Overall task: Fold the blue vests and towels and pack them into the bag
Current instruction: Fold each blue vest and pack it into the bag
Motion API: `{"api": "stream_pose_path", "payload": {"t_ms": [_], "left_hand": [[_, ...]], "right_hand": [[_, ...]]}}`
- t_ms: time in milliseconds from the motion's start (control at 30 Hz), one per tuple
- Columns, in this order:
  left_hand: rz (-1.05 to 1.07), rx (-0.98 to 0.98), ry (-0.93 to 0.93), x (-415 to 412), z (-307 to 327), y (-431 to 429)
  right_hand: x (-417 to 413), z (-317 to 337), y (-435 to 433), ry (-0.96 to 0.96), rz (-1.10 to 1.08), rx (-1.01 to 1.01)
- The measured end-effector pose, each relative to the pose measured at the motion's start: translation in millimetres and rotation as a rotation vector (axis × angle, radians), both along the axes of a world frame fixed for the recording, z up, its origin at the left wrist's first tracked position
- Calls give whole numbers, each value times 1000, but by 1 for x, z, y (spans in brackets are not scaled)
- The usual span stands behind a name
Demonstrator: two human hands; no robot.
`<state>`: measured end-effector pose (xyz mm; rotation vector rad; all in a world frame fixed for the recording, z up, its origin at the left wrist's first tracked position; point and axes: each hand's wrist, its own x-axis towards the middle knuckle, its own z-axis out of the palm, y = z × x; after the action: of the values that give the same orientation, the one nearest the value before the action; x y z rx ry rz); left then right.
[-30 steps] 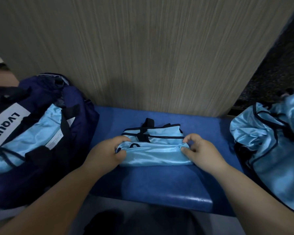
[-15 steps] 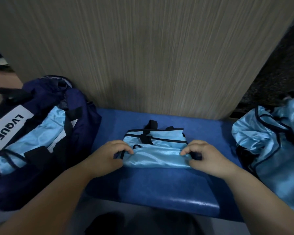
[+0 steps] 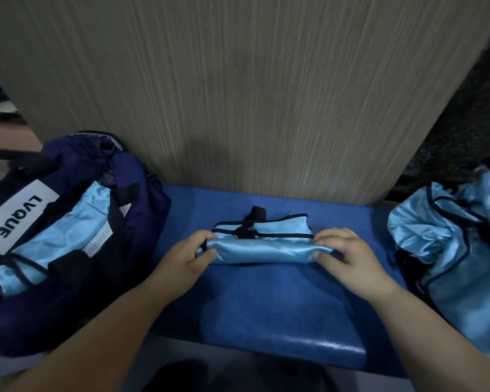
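Folded vest lies mid desk, light blue w/ black trim, a black strap loop sticking out at its far edge; its near edge is turned over into a thick band running L to R. L hand grips the band's L end: fingers curled over the top, thumb pressed on the front, cloth pinched btwn them; R hand does the same at the R end, fingers curled over the top, thumb on the front face; so both hands are grasping the vest, neither released. Bare forearms come in from the bottom corners. Bag sits at L, navy, mouth open toward the camera, against the desk's L end; can't tell if it rests on the desk or beside it; white label on it reads LVQUE; inside it lies more light blue cloth w/ a white tag, fairly flat; vest and bag are apart, blue desk showing btwn them. At R a loose pile of light blue vests w/ black trim, crumpled, at the desk's R end; near R hand, not touching. Behind the desk stands a grey-brown striped panel, upright; dark floor at far R; picture edges blurred.
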<state>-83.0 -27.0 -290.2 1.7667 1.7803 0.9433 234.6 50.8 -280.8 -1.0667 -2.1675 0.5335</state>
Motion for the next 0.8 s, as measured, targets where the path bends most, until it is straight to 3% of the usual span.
{"api": "stream_pose_path", "payload": {"t_ms": [100, 233, 500, 600, 700, 800], "left_hand": [[20, 17, -71, 2, 5, -2], [42, 24, -64, 6, 10, -4], [98, -9, 85, 11, -4, -2], [132, 184, 208, 14, -7, -4], [21, 413, 334, 16, -2, -6], [-96, 352, 329, 19, -2, -10]], "right_hand": [[-4, 4, -3, 71, -42, -42], [-8, 2, -4, 16, -98, -70], [-21, -1, -8, -129, -274, -203], [-26, -1, -10, -85, -344, -202], [-29, -1, -9, -10, -409, -219], [-30, 2, -10, 62, -457, -251]]}}
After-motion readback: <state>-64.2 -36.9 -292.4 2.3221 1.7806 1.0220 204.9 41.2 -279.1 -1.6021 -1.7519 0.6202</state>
